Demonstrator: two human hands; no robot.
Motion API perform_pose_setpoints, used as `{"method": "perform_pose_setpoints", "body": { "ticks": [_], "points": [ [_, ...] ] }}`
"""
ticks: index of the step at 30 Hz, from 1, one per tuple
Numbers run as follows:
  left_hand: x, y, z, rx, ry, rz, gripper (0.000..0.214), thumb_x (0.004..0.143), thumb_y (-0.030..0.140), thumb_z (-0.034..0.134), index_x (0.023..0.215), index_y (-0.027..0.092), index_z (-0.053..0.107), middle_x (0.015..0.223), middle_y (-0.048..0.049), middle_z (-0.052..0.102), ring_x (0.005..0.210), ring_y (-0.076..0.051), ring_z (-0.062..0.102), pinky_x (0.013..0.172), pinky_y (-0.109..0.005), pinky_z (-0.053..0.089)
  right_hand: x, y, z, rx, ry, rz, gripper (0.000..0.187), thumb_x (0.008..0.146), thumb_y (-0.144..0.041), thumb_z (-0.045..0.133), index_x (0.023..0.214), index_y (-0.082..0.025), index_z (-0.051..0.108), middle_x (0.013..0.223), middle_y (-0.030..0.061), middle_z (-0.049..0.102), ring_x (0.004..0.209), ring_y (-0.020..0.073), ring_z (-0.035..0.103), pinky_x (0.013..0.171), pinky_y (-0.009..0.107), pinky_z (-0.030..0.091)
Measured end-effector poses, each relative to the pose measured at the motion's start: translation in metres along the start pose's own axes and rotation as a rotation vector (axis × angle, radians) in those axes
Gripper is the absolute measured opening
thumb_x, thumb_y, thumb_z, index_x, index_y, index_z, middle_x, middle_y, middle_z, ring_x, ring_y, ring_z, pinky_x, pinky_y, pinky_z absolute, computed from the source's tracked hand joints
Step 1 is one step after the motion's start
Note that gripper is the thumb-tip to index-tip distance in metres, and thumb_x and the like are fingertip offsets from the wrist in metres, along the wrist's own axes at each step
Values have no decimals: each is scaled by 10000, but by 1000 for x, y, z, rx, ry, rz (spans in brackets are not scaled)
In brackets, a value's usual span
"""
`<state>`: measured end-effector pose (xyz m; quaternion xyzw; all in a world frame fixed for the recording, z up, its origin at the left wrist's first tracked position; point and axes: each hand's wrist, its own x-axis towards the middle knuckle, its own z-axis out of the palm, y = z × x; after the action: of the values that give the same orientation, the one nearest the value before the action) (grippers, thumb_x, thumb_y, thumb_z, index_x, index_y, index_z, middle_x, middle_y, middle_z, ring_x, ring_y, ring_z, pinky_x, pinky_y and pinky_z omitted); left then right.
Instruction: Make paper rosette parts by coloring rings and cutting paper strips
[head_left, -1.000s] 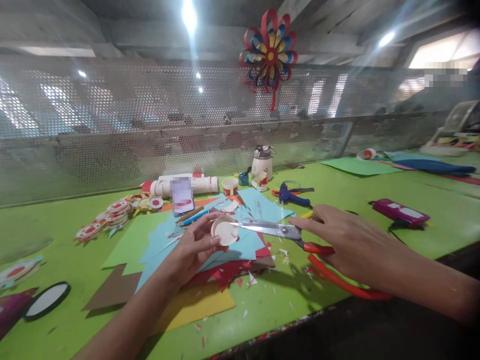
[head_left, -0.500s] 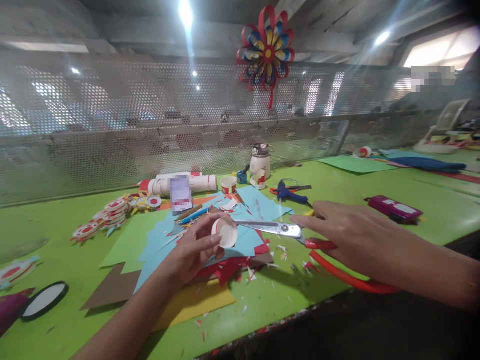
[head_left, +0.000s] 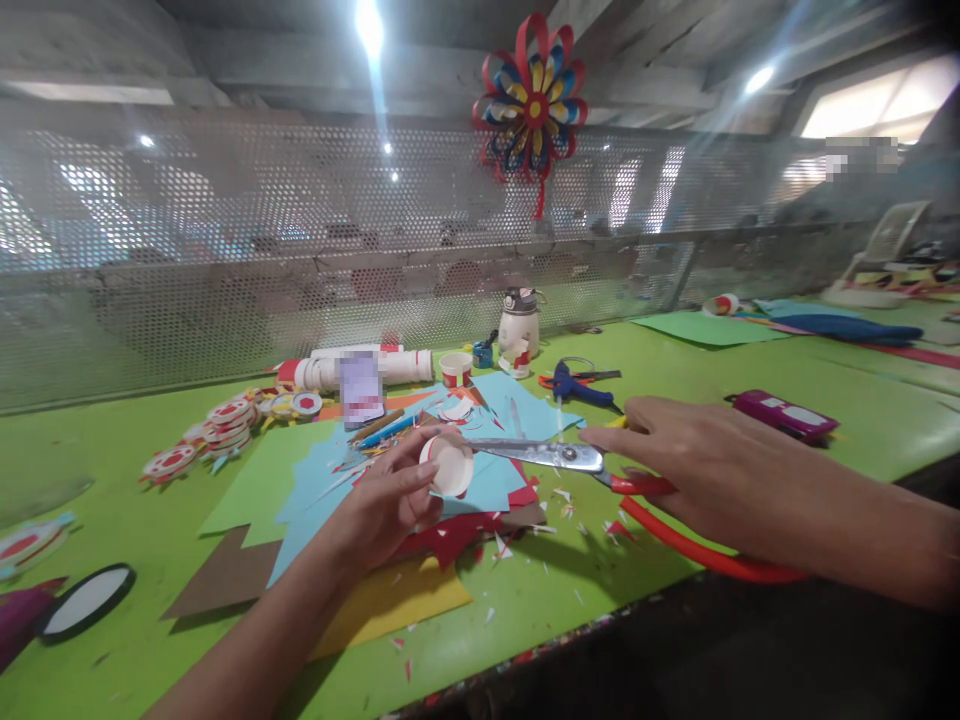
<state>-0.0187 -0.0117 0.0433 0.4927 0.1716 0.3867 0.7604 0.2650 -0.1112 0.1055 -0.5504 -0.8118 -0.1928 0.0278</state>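
My left hand (head_left: 394,495) grips a small white paper cup (head_left: 452,468) with a red band, tilted so that its round face points toward me. In my right hand (head_left: 712,450) are scissors (head_left: 555,453) with red handles. Their blades look closed together or nearly so, and the tips reach the cup's upper edge. Below both hands lie stacked coloured sheets, among them light blue paper (head_left: 491,490), red paper (head_left: 442,540) and yellow paper (head_left: 405,605). Small red and white paper scraps (head_left: 502,545) are scattered around the sheets.
Behind the sheets stand a phone (head_left: 361,390), another paper cup (head_left: 456,370) and a bottle (head_left: 519,325). A blue glue gun (head_left: 581,388) lies right of them, a purple case (head_left: 784,415) farther right. Red-and-white paper crafts (head_left: 229,425) sit at left. A perforated metal screen (head_left: 300,230) closes off the back.
The cup has turned slightly in my left hand, and the scissor blades have shifted a little against its edge. Otherwise the view has barely moved.
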Motion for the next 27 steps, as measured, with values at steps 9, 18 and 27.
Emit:
{"method": "perform_pose_setpoints", "body": {
  "ticks": [9, 18, 27],
  "points": [
    [-1, -3, -2, -58, 78, -37, 386, 650, 199, 754, 1022, 204, 649, 923, -33, 617, 561, -65, 481, 366, -127, 344, 1, -1, -4, 21, -14, -13, 422, 779, -86, 565, 1117, -333, 621, 756, 39, 562, 621, 199, 521, 536, 303, 284],
    [-2, -1, -1, -66, 80, -54, 358, 652, 212, 762, 997, 219, 668, 909, -19, 632, 607, -75, 534, 401, -123, 357, 0, -5, -18, 25, -35, -20, 439, 741, -53, 564, 1109, -273, 658, 787, 64, 616, 654, 209, 573, 533, 290, 310],
    [-1, -1, -1, -32, 45, -71, 342, 667, 227, 746, 1001, 184, 680, 849, -33, 635, 568, -71, 528, 417, -135, 356, 0, -7, -29, 40, -70, -33, 421, 731, -63, 612, 1088, -280, 662, 758, 34, 610, 629, 191, 565, 540, 283, 294]
  ]
}}
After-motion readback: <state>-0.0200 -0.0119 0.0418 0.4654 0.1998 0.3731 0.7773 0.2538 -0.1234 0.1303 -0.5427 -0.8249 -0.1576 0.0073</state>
